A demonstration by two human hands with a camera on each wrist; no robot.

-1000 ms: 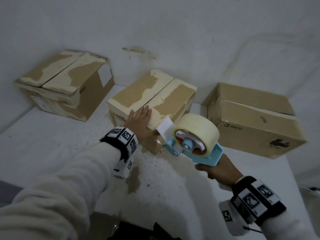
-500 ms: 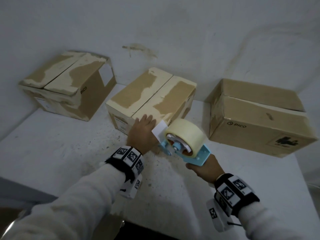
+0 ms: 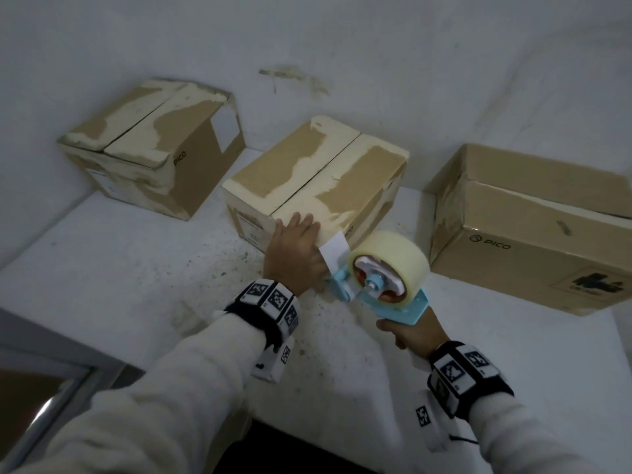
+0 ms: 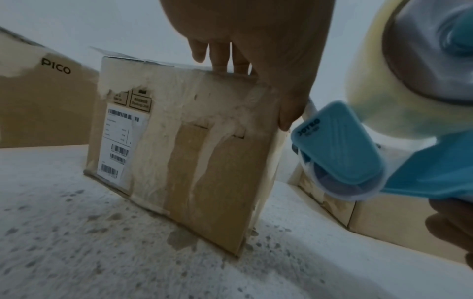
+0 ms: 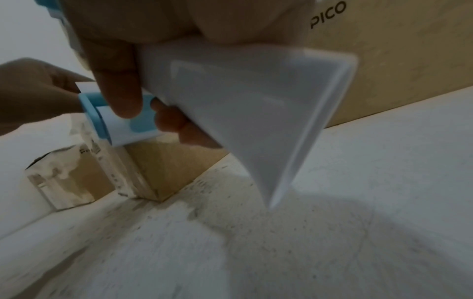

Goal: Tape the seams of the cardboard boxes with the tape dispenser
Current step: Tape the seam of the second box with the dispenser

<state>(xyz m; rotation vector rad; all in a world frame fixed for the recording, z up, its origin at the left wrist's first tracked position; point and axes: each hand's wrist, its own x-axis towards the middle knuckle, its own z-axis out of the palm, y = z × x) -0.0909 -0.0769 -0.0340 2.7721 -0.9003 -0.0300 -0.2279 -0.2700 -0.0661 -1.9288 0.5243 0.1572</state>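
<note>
The tape dispenser (image 3: pixel 383 285) sat at the near right corner of the middle box (image 3: pixel 314 186), and your right hand (image 3: pixel 415 333) had its grip wrapped round the handle. Over the last second you had brought it in low and close, so its white tab (image 3: pixel 335 251) met the box's near edge. Your left hand (image 3: pixel 295 254) had slid with it, fingers flat over the top edge and thumb down the front face, bracing the box without holding anything. My read: you were about to anchor the tape and run it up the open centre seam (image 3: pixel 307 186).

Lettering: "PICO" showed on the left box (image 3: pixel 150 152) near the worktop's (image 3: pixel 119 268) far left corner, and on the right box (image 3: pixel 526 234) towards its right edge. The middle box's front carried a barcode label (image 4: pixel 120 141), too small to read.
</note>
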